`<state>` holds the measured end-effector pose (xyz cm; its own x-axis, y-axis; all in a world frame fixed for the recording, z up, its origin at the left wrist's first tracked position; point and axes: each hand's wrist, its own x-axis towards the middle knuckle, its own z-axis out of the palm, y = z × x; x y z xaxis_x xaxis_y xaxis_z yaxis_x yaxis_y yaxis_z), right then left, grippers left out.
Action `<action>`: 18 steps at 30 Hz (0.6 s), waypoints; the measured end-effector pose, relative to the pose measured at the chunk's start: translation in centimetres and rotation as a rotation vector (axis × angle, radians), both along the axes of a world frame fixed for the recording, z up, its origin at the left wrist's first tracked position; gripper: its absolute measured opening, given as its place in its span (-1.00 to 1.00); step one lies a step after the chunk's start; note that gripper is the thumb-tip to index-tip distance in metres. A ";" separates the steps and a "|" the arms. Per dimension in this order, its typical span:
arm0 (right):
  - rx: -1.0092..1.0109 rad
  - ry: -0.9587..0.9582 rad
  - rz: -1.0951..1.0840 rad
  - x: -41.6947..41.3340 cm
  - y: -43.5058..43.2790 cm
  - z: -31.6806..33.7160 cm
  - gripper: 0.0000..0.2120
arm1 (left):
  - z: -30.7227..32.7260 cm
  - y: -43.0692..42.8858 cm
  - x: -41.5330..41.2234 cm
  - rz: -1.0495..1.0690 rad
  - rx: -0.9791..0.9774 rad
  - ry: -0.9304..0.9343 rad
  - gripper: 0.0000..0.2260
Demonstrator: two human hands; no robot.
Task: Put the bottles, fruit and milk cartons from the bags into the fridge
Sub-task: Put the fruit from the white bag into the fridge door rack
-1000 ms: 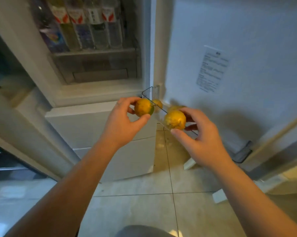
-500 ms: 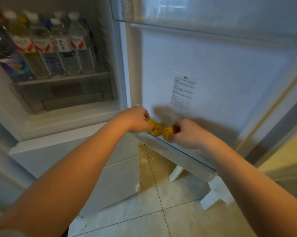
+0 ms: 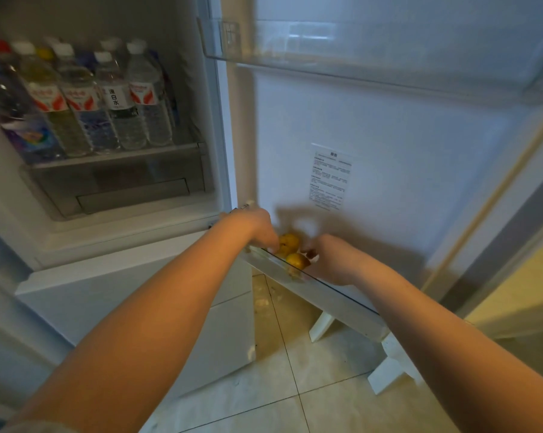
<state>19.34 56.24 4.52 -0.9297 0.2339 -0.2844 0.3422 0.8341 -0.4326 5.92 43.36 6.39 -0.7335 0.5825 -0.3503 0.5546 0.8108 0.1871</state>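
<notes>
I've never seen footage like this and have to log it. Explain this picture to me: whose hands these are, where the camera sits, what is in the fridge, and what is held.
There is no machine here. A person wears a wide-angle camera on the head, so this single view looks forward and down, as they see it. They face an open fridge. The left hand and right hand both reach into the lower door shelf, where yellow-orange fruit lies between them. The fingers are blurred and partly hidden, so I cannot tell whether either hand grips a fruit. Inside the fridge, bottles stand in a row on a shelf. A printed label is stuck to the inside of the door.
</notes>
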 end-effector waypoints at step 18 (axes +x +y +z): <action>0.003 0.653 0.324 9.3 2.0 -0.7 -0.41 | -4.2 -3.4 10.9 0.158 0.618 0.386 -0.36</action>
<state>28.62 58.28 3.87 -0.9322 -0.0819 0.3524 -0.2493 0.8515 -0.4613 16.77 39.93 2.18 -0.8292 0.4672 0.3067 0.5589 0.6964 0.4502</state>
